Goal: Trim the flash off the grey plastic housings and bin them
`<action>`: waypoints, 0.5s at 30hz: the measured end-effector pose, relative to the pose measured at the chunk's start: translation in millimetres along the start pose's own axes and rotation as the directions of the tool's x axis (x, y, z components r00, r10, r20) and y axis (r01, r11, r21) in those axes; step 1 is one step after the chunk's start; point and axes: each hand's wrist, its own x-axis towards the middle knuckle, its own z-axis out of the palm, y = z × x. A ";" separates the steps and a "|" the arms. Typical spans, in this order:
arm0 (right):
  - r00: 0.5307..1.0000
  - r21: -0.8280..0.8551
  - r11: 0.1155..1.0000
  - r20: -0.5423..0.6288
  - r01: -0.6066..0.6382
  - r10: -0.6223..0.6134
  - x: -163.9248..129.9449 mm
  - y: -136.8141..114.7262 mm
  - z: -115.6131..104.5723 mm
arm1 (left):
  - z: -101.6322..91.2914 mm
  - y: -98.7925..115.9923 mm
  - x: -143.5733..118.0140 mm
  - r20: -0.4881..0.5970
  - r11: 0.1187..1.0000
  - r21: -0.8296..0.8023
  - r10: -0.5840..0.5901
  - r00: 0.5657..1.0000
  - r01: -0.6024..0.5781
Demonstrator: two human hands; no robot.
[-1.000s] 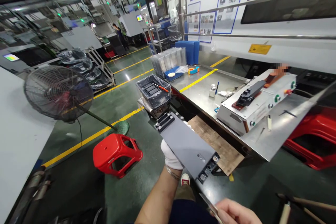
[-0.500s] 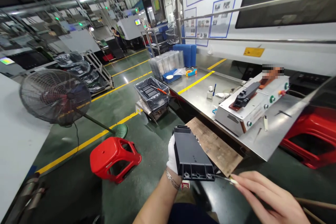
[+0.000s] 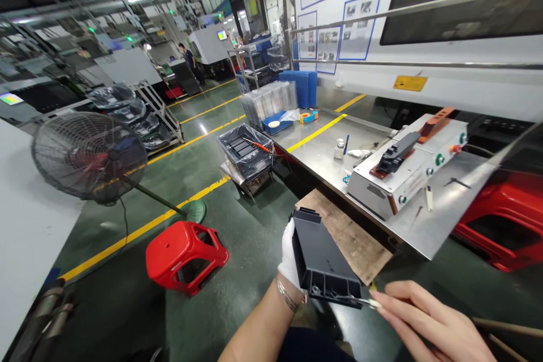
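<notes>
My left hand [image 3: 288, 254], in a white glove, is closed around the left side of a black plastic housing [image 3: 324, 246], whose underside hides most of the fingers. The ribbed near end of the part faces me. My bare right hand [image 3: 428, 319] pinches the pale handle of a thin metal-tipped tool [image 3: 368, 302]. That tool's tip lies against the ribbed near end, close to its round bosses. Whether it cuts or only touches there, I cannot tell.
A steel table [image 3: 326, 153] carries a grey machine [image 3: 407, 169] with a similar black part on it. Below lies a wooden board [image 3: 348, 232]. To the left are a red stool [image 3: 182, 254], a plastic-lined crate [image 3: 246, 150] and a fan [image 3: 89, 158].
The housing and my left hand have shifted right and a little down, and the part has turned slightly. The tool tip now reaches further across the ribbed end.
</notes>
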 end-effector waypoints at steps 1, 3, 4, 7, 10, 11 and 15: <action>1.000 -0.020 1.000 -0.017 -0.010 0.009 0.8 -0.8 0.2 | 0.4 -0.7 0.3 0.015 1.000 -0.003 -0.009 1.000 0.009; 0.996 -0.044 0.998 -0.074 -0.047 0.044 2.5 -2.8 1.6 | -0.7 -2.7 1.0 0.017 0.999 -0.047 -0.024 1.000 0.024; 0.996 -0.028 0.998 -0.068 -0.054 0.052 3.2 -3.8 2.9 | -2.2 -4.1 1.5 -0.003 0.997 -0.074 -0.031 1.000 0.031; 1.000 0.035 0.999 0.008 -0.015 0.015 3.7 -5.0 9.1 | -8.8 -8.4 2.7 -0.078 0.988 -0.152 -0.024 0.997 0.012; 0.999 -0.058 0.998 -0.039 -0.002 -0.001 4.7 -4.5 17.6 | -14.5 -10.9 3.4 -0.132 0.980 -0.199 -0.012 0.991 -0.014; 0.999 -0.058 0.998 -0.046 0.014 -0.016 6.3 -4.8 20.5 | -15.8 -11.3 3.6 -0.159 0.981 -0.191 -0.013 0.987 -0.017; 0.997 0.007 0.997 0.003 0.079 -0.079 19.6 -6.2 29.1 | -19.4 -11.0 4.2 -0.175 0.995 -0.103 -0.019 0.984 0.001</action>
